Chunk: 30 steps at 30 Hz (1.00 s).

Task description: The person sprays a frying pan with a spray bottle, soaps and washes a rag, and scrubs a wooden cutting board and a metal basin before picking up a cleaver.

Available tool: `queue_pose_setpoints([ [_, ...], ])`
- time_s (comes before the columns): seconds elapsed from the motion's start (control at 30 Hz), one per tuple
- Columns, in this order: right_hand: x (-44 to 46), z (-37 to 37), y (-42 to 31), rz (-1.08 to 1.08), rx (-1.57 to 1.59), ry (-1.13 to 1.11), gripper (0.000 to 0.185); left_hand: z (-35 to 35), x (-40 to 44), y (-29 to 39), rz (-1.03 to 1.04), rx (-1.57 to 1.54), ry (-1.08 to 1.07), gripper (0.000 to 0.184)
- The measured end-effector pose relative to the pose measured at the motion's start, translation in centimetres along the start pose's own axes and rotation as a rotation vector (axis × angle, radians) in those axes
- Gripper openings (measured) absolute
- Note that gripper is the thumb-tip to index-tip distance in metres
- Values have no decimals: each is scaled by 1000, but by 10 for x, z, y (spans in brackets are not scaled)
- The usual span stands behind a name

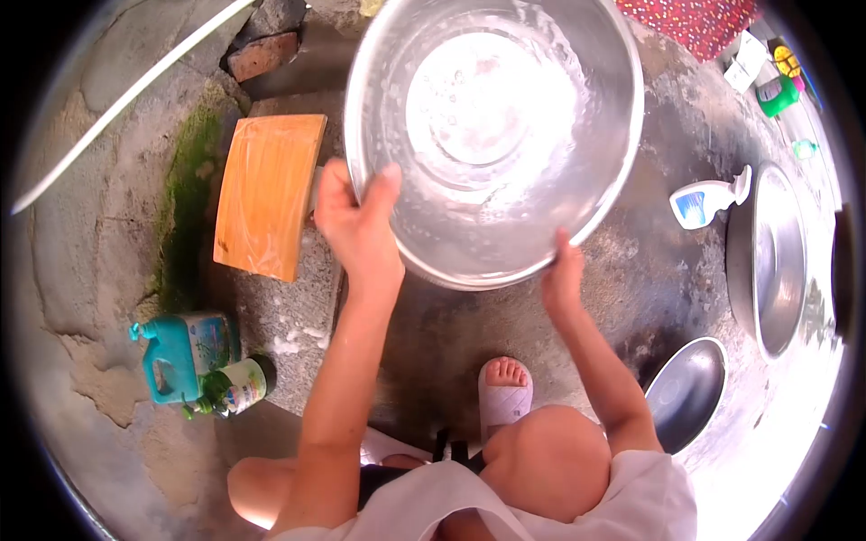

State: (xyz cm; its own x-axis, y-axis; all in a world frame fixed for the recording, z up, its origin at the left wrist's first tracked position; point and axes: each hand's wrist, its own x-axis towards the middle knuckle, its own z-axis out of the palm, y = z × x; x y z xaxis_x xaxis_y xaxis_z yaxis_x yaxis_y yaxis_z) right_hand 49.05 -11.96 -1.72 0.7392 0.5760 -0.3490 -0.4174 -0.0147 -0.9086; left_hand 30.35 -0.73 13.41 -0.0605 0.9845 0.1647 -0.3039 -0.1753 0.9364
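A large metal basin (505, 234) is held up in front of me, tilted so that its shiny inside faces me. Some liquid or wet glare shows on its bottom, though the bright light hides detail. My left hand (356, 216) grips its left rim, thumb over the inner side. On the lower right rim, my right hand (564, 279) is closed with the thumb on top. Just left of my left hand, a wooden cutting board (271, 194) with whitish streaks near its lower edge rests on a stone ledge (298, 316).
Left of my knees stand a teal jug (167, 356) and a green pump bottle (239, 386). Rightward are a white spray bottle (699, 206), a metal basin on its side (780, 261) and a dark pan (690, 392). A white hose (126, 101) crosses the upper left.
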Motion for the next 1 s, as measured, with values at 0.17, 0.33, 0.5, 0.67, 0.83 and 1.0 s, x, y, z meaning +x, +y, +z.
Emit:
queue_pose_setpoints([
  [0.17, 17, 12, -126, -281, 114, -18, 19, -14, 7, -100, -176, 129, 104, 18],
  [0.33, 28, 53, -171, -1126, -351, -76, 19, 11, 24, -154, -870, -82, -278, 37],
  [0.5, -6, 94, -186, -1370, -635, -53, 14, 35, 50, -143, -693, 169, -323, 70],
  [0.67, -10, 89, -196, -1489, -694, -16, 9, 14, 70, -128, -477, 351, -327, 64],
  [0.83, -6, 84, -200, -1625, -661, -26, 7, -8, 68, -107, -384, 521, -384, 55],
  [1.0, -6, 82, -203, -1603, -667, 19, 19, -111, 64, -88, 401, 1264, -406, 57],
])
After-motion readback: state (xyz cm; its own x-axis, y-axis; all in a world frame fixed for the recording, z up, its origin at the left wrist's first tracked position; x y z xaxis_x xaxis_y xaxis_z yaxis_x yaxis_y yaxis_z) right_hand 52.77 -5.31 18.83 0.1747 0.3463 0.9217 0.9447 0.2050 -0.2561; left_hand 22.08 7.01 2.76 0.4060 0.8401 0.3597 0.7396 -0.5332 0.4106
